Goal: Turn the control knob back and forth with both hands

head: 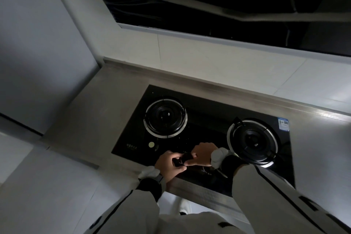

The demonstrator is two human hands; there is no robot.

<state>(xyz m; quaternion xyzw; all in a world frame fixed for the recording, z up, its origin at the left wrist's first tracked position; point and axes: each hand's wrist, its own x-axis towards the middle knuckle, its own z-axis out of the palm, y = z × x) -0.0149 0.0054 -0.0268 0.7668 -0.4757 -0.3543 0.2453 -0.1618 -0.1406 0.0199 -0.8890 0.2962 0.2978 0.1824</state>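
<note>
Your sleeves (281, 201) fill the bottom of the view, pale with dark trim and dark cuffs, and both hands meet over the front edge of the hob (207, 121). Your left hand (170, 163) has its fingers curled round a small dark object (183, 158), and your right hand (203, 153) pinches the same object from the other side, thumb and forefinger closed on it; neither hand has any slack. What the object is cannot be told in this dim light; it sits low between the two hands, just above the black glass near the hob's front middle. Judging by how little of it shows, it is light and rigid, probably smooth and a bit slippery, so hold it at its sides with your fingertips and not by its top. Glass under it looks hard and glossy, and would likely scratch or chip if anything were dropped on it. Left of your hands lies a pale round mark (151, 144) beside some printed text. Two burners sit behind, the left burner (165, 118) and the right burner (253, 141), each ringed in bright metal. Grey counter (91, 112) surrounds the hob, light tiles (209, 62) rise behind, and a dark hood (228, 5) hangs overhead.
</note>
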